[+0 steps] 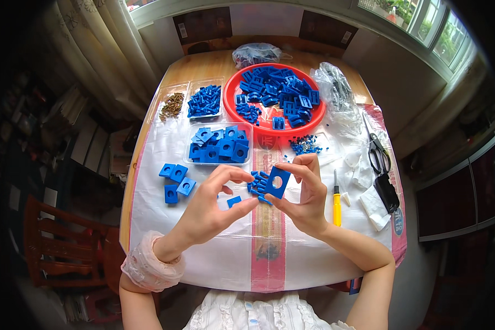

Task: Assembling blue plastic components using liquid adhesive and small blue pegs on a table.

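Observation:
My right hand (309,193) pinches a blue square plate (281,190) with a round hole by its edges, between thumb and fingers, above the middle of the table. Beside it, my left hand (210,203) is curved with thumb and fingertips apart, pointing toward the plate without holding anything I can see. Beyond and partly behind the hands is a small pile of blue narrow pieces (257,182) on the cloth. Another flat blue piece (234,201) shows between my left thumb and fingers, partly hidden. Left of my left hand lie several blue square plates (177,173) with holes.
A red round tray (229,113) holds blue parts. Clear boxes hold blue plates (226,147), small blue pieces (205,101) and brass-coloured screws (172,105). Tiny blue and white bits (306,145) lie loose. At right are a yellow-handled screwdriver (336,206), scissors (376,154) and plastic bags (335,91).

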Action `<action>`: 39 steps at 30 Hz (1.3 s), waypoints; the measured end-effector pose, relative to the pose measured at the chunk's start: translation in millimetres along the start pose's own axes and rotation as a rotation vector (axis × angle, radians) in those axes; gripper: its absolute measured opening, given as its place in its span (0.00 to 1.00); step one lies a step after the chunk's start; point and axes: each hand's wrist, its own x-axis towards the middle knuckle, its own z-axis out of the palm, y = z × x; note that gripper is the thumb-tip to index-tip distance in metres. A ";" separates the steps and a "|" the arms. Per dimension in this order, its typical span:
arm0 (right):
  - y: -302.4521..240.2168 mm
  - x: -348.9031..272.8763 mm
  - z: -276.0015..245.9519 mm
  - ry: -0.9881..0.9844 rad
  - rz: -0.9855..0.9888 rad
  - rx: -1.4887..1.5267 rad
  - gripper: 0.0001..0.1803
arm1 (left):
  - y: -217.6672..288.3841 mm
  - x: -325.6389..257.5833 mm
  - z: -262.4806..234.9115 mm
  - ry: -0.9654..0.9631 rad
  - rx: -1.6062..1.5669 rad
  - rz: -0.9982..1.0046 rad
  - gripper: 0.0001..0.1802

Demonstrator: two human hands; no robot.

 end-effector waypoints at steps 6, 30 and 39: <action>1.0 -1.0 -3.9 0.059 -0.144 -0.167 0.30 | 8.0 23.5 14.3 0.039 0.115 0.114 0.23; 2.5 0.7 -7.7 0.002 -0.287 -0.297 0.29 | -7.4 26.2 14.6 -0.129 -0.118 0.033 0.15; -7.7 6.9 -14.7 -0.072 -0.284 -0.283 0.31 | -27.8 32.4 13.0 -0.426 -0.691 -0.195 0.16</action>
